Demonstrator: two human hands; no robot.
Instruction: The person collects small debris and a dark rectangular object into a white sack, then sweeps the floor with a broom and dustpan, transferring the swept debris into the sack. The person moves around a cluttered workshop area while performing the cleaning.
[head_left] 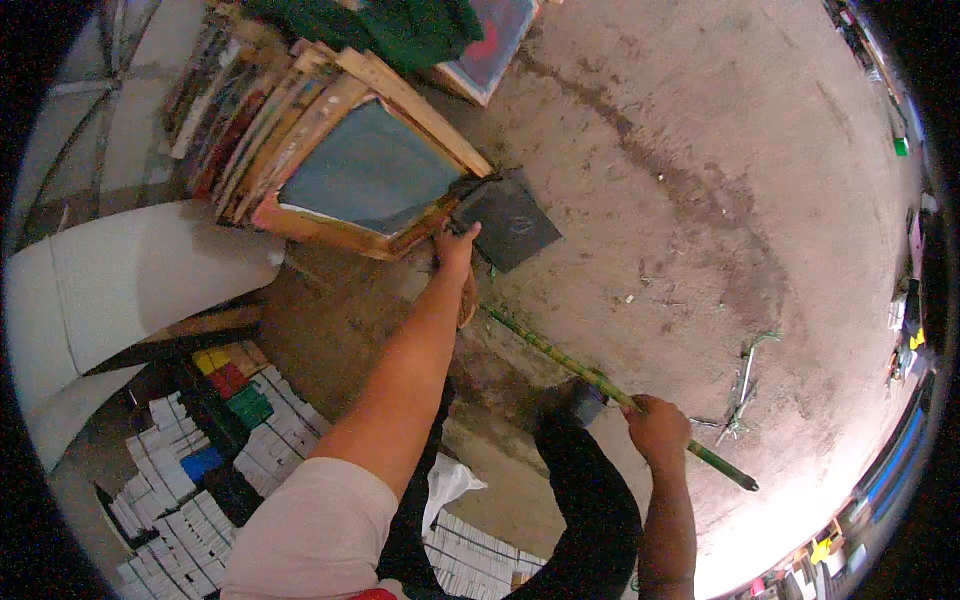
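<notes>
My left hand (457, 245) reaches forward, its fingers closed at the near corner of a flat black square panel (515, 222) with a faint mark on it. The panel is tilted beside the wooden-framed screens (370, 165); what kind of thing it is I cannot tell. My right hand (660, 428), lower right, is wrapped round a long green stick (545, 348) with darker bands. The stick slants from near my left wrist down to the right, past my hand. Under my left forearm shows a brown curved piece (467, 300), partly hidden.
Several framed screens lean in a row at the upper left, with dark green cloth (410, 30) above. Boxes of white stacked pieces (165, 440) stand lower left. A white curved panel (130, 280) juts in. Plant scraps (742, 395) lie on the dirt floor at right.
</notes>
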